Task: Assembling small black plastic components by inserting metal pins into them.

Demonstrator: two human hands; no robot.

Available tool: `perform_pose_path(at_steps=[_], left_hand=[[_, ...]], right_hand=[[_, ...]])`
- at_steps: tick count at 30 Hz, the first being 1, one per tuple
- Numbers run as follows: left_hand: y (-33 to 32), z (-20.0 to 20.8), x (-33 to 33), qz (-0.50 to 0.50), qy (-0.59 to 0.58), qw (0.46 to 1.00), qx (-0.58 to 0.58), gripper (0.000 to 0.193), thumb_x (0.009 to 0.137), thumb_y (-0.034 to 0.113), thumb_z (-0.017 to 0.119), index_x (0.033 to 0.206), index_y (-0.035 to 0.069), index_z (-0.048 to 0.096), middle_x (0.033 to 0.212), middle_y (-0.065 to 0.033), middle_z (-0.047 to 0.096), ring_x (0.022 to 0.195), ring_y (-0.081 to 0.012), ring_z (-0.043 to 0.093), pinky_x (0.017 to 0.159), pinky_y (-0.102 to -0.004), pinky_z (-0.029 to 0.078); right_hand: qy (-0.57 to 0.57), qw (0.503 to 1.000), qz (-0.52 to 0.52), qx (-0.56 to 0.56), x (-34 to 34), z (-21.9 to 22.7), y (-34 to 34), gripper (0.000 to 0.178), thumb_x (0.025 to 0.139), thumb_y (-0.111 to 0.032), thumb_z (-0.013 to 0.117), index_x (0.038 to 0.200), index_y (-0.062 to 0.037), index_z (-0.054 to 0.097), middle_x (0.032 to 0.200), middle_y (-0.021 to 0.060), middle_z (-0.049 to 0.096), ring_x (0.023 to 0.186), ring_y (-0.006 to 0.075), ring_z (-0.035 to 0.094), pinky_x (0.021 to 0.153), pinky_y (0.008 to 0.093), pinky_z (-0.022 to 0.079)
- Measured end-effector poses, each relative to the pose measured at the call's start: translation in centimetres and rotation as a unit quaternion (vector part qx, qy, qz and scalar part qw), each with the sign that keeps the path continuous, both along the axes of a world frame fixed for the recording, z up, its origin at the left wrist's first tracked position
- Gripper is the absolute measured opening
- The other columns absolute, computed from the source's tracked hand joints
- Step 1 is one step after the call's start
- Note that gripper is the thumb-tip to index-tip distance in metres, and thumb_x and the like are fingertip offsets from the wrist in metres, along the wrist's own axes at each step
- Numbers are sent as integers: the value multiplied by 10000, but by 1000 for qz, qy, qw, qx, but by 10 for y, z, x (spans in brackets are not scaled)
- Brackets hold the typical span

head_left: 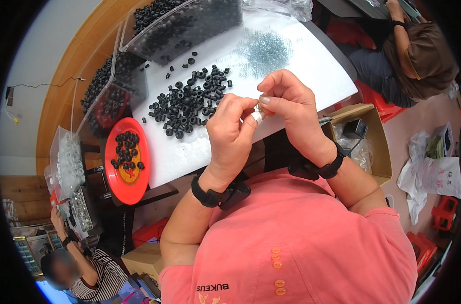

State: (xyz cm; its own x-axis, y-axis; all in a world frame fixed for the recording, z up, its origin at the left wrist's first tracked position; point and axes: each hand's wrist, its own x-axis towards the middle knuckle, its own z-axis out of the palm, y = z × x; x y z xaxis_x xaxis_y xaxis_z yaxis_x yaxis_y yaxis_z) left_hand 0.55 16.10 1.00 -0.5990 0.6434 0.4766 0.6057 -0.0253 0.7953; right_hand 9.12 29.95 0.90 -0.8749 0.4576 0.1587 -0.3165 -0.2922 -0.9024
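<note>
My left hand (229,134) and my right hand (295,107) meet above the front edge of the white work surface (182,159). Both are closed in a pinch, with thumbs and fingertips almost touching. White tape (257,117) shows at my left thumb tip. Whatever lies between the fingertips is too small to make out. Just left of my hands, a loose pile of small black rubber-like parts (182,104) is spread on the surface, some ring-shaped and some like short plugs.
A red plate (143,175) with round black parts stands at the left edge. Behind the pile are clear bins (190,38) full of black parts. An open cardboard box (380,147) is at my right. Other people sit at the far right and lower left.
</note>
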Motion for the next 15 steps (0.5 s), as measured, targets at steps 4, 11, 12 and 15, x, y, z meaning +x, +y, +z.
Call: perform_pose_path(at_steps=[4, 11, 12, 15], left_hand=[[-1, -5, -3, 9, 117, 993, -4, 172, 844, -57, 622, 1002, -6, 667, 850, -53, 616, 695, -129, 584, 596, -274, 452], [-2, 14, -1, -7, -370, 928, -27, 168, 915, 33, 550, 981, -56, 676, 760, -83, 667, 555, -120, 582, 452, -223, 395], [-2, 13, -1, -6, -370, 928, -27, 168, 915, 33, 550, 981, -56, 676, 760, -83, 667, 555, -120, 582, 452, -223, 395], [-2, 14, -3, -18, -455, 889, 35, 166, 896, 68, 577, 906, -47, 696, 701, -86, 656, 495, -104, 550, 402, -212, 371]], right_hand=[[8, 1000, 2, -3, -1, -3, -2, 145, 921, 0, 595, 1062, -33, 590, 915, 7, 626, 785, 76, 585, 682, 240, 501], [37, 978, -49, 200, 0, -9, -3, 147, 935, 47, 574, 1065, -21, 584, 921, 48, 649, 812, 108, 625, 707, 271, 505], [43, 964, -60, 255, 1, -6, -4, 151, 936, 58, 573, 1068, -14, 583, 918, 64, 650, 818, 124, 639, 711, 284, 509], [68, 944, -56, 319, 2, -1, -6, 169, 930, 81, 573, 1072, -12, 582, 919, 77, 652, 837, 160, 662, 725, 303, 521]])
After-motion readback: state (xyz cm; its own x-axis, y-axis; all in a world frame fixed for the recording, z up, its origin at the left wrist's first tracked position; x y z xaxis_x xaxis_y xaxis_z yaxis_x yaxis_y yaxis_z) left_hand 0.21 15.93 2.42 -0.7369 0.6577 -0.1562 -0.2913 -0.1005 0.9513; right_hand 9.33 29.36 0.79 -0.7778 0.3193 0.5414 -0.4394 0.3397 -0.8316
